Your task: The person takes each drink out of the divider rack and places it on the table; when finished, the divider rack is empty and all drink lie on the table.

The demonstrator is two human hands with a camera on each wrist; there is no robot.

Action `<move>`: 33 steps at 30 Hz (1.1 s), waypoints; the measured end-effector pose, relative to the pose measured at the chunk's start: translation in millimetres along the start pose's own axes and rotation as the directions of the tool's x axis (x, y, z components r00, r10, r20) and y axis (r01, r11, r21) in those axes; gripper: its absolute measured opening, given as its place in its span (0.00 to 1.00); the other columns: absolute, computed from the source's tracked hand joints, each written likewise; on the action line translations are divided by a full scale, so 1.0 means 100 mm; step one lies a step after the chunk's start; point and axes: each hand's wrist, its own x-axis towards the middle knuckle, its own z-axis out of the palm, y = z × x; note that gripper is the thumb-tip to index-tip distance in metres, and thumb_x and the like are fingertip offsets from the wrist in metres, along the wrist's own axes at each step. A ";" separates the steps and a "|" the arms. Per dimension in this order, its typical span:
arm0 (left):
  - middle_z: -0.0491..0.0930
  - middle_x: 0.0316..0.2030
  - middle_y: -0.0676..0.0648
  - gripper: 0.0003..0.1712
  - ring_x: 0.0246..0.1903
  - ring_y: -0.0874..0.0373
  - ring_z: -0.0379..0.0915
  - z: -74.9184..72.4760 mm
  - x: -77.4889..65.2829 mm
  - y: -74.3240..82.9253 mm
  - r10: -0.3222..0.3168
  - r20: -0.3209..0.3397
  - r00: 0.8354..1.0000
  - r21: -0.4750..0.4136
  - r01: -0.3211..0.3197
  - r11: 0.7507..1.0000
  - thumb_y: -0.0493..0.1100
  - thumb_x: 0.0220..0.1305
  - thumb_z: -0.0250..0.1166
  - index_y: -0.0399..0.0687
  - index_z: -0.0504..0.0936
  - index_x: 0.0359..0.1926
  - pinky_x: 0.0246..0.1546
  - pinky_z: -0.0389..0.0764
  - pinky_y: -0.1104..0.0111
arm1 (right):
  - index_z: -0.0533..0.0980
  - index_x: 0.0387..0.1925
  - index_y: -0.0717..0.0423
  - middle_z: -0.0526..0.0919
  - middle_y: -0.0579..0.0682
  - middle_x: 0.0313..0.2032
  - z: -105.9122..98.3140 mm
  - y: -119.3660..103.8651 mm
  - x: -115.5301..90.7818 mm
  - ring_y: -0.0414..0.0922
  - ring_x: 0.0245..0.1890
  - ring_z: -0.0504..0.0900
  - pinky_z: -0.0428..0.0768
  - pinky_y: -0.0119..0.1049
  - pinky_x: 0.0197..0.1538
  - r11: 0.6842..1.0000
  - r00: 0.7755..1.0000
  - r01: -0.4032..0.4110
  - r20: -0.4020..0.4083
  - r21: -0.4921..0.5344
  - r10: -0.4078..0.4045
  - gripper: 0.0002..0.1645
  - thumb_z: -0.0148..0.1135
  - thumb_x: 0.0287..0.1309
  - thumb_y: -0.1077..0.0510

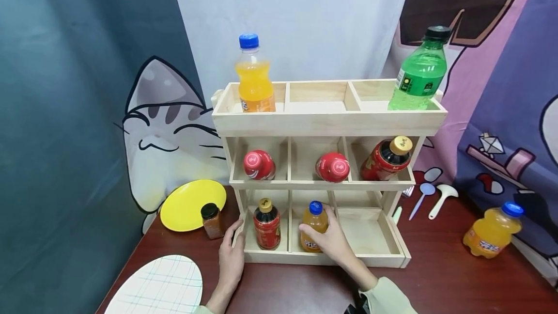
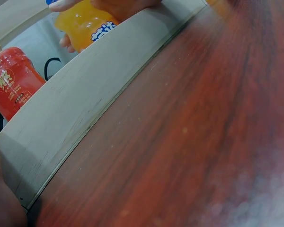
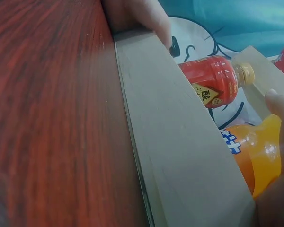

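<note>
In the head view, a wooden three-tier shelf (image 1: 322, 125) stands on the table. My right hand (image 1: 333, 241) grips an orange soda bottle (image 1: 310, 243) with a blue cap, upright in the bottom middle compartment, thumb on its left and fingers round its right. This orange soda bottle (image 2: 80, 21) also appears behind the front board in the left wrist view. My left hand (image 1: 231, 258) rests against the shelf's lower left corner, its fingers along the side wall. Between the hands, a red-labelled bottle (image 1: 267, 229) with a gold cap stands in the bottom left compartment.
Red-capped bottles (image 1: 333, 167) and a gold-capped bottle (image 1: 385, 159) occupy the middle tier. On top stand an orange soda (image 1: 255, 81) and a green bottle (image 1: 420, 71). Left are a yellow plate (image 1: 187, 207), a jar (image 1: 212, 227) and a white plate (image 1: 161, 285); right, utensils (image 1: 420, 201) and another orange soda (image 1: 490, 234).
</note>
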 end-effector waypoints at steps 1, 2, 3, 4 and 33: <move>0.70 0.57 0.47 0.18 0.61 0.55 0.58 0.00 0.00 0.00 0.001 0.001 1.000 0.000 -0.001 1.000 0.40 0.64 0.52 0.50 0.72 0.55 0.58 0.60 0.55 | 0.65 0.50 0.53 0.78 0.51 0.38 0.00 0.00 0.00 0.40 0.37 0.78 0.76 0.32 0.41 1.000 1.000 0.001 0.000 -0.005 -0.001 0.33 0.70 0.42 0.55; 0.70 0.57 0.47 0.18 0.61 0.55 0.58 0.00 0.00 0.00 0.002 0.002 1.000 0.001 -0.002 1.000 0.40 0.64 0.52 0.50 0.72 0.55 0.57 0.60 0.55 | 0.65 0.50 0.52 0.78 0.50 0.38 0.00 0.00 -0.01 0.40 0.37 0.78 0.76 0.32 0.41 1.000 1.000 0.005 0.001 -0.006 -0.005 0.32 0.70 0.43 0.55; 0.70 0.57 0.47 0.18 0.61 0.55 0.58 0.00 0.00 0.00 0.003 0.001 1.000 0.000 -0.003 1.000 0.39 0.64 0.52 0.49 0.72 0.55 0.57 0.60 0.56 | 0.65 0.50 0.53 0.78 0.51 0.38 0.00 0.00 -0.01 0.40 0.37 0.78 0.76 0.32 0.41 1.000 1.000 0.010 0.001 -0.005 -0.010 0.32 0.69 0.43 0.55; 0.70 0.57 0.47 0.18 0.61 0.55 0.58 0.00 0.01 0.00 0.004 -0.001 1.000 -0.002 -0.004 1.000 0.39 0.64 0.52 0.49 0.72 0.55 0.57 0.60 0.56 | 0.65 0.50 0.52 0.78 0.50 0.39 0.00 0.00 0.00 0.40 0.37 0.78 0.76 0.32 0.41 1.000 1.000 0.015 0.003 -0.006 -0.015 0.32 0.69 0.43 0.55; 0.70 0.56 0.54 0.16 0.59 0.61 0.59 0.07 0.14 -0.32 0.026 -0.019 0.999 -0.001 -0.026 1.000 0.45 0.64 0.53 0.61 0.72 0.53 0.56 0.61 0.59 | 0.63 0.49 0.54 0.77 0.53 0.39 -0.03 0.04 0.01 0.38 0.35 0.78 0.78 0.33 0.40 0.998 0.999 0.049 0.005 0.048 -0.049 0.30 0.67 0.46 0.57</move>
